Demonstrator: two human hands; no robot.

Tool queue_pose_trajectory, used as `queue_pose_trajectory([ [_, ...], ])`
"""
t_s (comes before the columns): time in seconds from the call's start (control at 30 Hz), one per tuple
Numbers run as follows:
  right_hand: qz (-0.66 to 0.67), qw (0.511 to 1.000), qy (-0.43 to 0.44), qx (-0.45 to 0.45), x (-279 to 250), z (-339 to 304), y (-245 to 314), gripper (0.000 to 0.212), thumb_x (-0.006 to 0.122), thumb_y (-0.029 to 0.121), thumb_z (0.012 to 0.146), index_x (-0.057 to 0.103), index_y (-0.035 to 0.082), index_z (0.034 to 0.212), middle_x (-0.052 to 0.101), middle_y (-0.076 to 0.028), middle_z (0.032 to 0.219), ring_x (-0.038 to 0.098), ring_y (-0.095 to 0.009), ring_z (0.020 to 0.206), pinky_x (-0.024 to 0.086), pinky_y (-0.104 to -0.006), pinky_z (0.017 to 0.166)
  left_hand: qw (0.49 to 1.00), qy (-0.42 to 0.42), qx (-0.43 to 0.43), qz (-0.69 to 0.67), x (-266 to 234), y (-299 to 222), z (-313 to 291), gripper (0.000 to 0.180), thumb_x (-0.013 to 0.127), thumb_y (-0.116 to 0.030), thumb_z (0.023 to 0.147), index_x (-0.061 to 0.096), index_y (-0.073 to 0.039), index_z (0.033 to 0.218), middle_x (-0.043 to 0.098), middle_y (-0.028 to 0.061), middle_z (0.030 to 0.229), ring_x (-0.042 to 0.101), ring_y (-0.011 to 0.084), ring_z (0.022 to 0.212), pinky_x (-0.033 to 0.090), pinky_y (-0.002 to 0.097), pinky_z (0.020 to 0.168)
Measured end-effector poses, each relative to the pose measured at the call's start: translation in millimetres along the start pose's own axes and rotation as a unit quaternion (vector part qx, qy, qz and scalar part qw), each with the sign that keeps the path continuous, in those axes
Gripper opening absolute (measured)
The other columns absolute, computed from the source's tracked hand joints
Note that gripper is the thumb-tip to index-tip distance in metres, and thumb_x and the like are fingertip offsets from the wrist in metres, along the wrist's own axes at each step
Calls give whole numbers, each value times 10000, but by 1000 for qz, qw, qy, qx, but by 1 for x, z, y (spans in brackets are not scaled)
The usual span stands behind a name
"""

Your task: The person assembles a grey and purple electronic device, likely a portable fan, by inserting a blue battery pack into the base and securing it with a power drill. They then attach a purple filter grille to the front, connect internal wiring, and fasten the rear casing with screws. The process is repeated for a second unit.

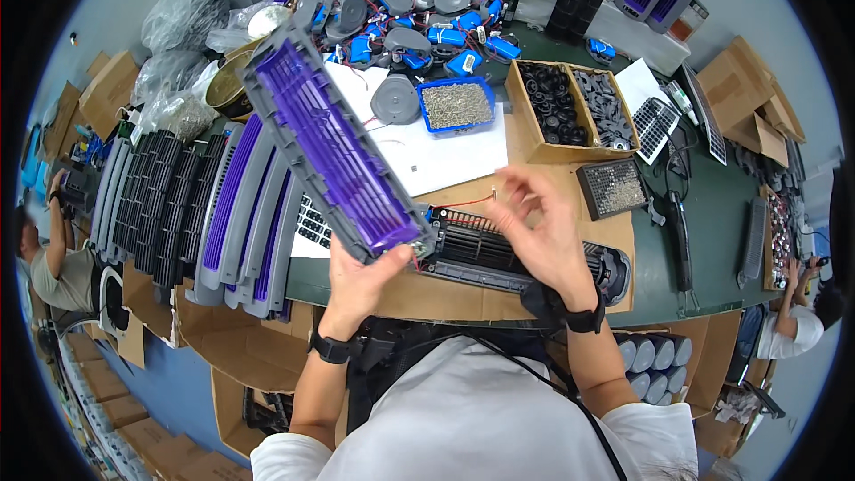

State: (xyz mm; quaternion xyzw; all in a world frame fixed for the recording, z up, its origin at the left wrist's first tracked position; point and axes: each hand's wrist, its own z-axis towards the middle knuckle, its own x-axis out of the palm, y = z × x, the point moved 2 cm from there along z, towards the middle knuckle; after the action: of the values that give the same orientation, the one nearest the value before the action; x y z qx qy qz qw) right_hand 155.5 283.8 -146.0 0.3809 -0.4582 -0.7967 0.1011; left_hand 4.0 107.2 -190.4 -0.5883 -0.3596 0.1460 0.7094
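Observation:
My left hand (pixel 361 281) grips the lower end of a long grey housing panel (pixel 334 147) with a purple slatted inside, tilted up above the table. Fingers apart and slightly curled, my right hand (pixel 543 232) hovers over a dark, long fan body (pixel 476 245) on the cardboard. Beside its thumb, a thin red wire (pixel 463 203) ends in a small pale connector. Whether the thumb touches this wire I cannot tell. Part of the fan body is hidden under my right hand and wrist.
Behind are a blue tray of screws (pixel 456 105), a divided box of black parts (pixel 548 107) and piled blue-wrapped parts with wires (pixel 410 13). More housings (pixel 254 205) stand at left. A dark screw holder (pixel 614 189) and an electric screwdriver (pixel 681 240) are at right.

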Motion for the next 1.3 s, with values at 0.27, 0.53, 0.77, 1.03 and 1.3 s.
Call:
queue_pose_trajectory([
  [0.27,-92,993,68,-13,17,5,-15,264,526,124,982,627,-43,1161,670,-191,934,661,-286,859,498,-376,774,981,49,-8,-189,-3,-11,7,685,640,72,779,391,-37,1407,517,185,1355,550,353,1234,468,489,1056],
  [0.53,71,996,-45,16,28,2,-5,157,648,22,880,705,-37,1014,694,-145,946,689,-229,841,547,-302,739,936,113,-53,-331,14,-7,12,831,667,-140,704,349,-99,1470,475,154,1418,437,437,1329,306,694,1100],
  [0.77,254,964,-58,52,45,-4,-5,247,654,-11,887,676,-10,1134,692,-91,1002,667,-134,888,544,-264,801,949,95,-9,-300,28,1,26,742,657,-249,846,318,-89,1486,473,170,1413,540,341,1245,358,586,1107],
  [1.03,373,923,36,85,46,-8,-3,193,607,-40,922,691,-30,1096,640,-52,1013,610,-98,902,510,-232,812,964,100,56,-242,44,5,39,636,646,-198,938,319,-66,1467,463,198,1418,548,299,1223,437,444,1047],
  [1.3,302,944,108,80,50,-5,1,189,620,15,939,654,-12,1122,627,-43,984,586,-94,896,476,-245,844,969,117,112,-187,47,14,43,680,676,-315,921,348,-39,1450,460,197,1419,542,297,1235,461,432,1025],
])
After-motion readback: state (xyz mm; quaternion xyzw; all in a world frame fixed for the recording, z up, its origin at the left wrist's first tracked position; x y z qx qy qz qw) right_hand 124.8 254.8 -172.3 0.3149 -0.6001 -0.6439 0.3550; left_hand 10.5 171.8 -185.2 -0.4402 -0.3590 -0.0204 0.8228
